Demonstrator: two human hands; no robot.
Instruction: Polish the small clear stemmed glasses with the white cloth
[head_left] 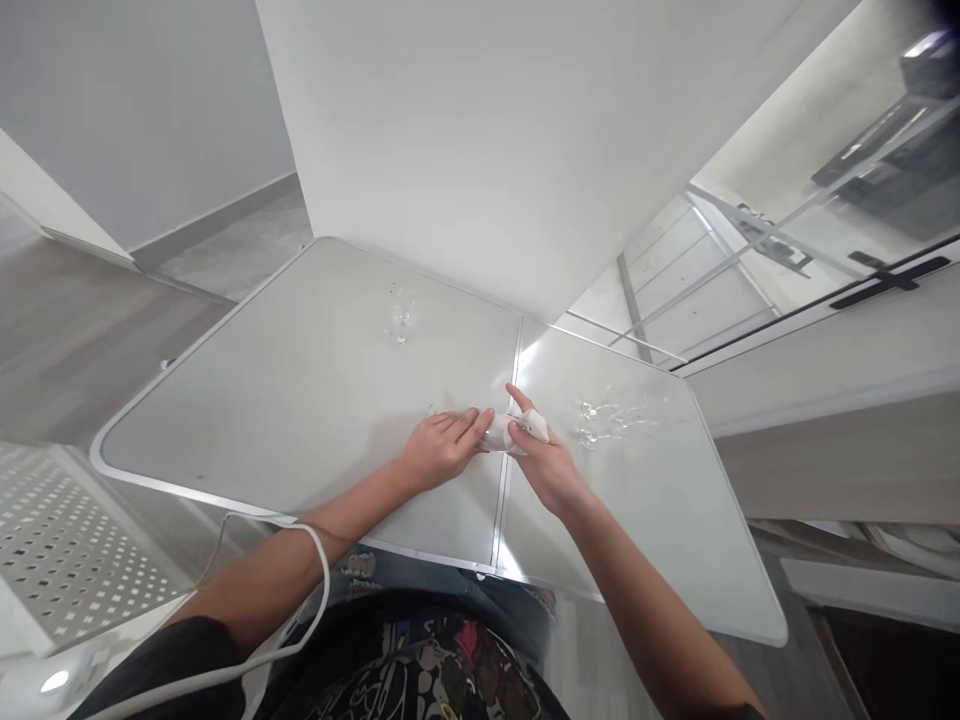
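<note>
My left hand (444,447) is closed, its fingers bent over a clear glass item whose faint edge shows just beyond the knuckles. Most of that item is hidden by the hand. A crumpled white cloth or tissue (498,432) lies between both hands, touching the left fingertips. My right hand (546,462) grips this white piece with the thumb on top, while one finger sticks out forward. To the right, clear glassware (600,422), looking like stemmed glasses, rests on the table. Another clear glass (403,318) is farther back on the left half.
The pale folding table (247,370) has a metal rim and a seam down its middle. A white wall or panel (480,150) rises at its back edge. A white cable (324,590) crosses over my left forearm. A wire rack (675,270) stands behind the right side.
</note>
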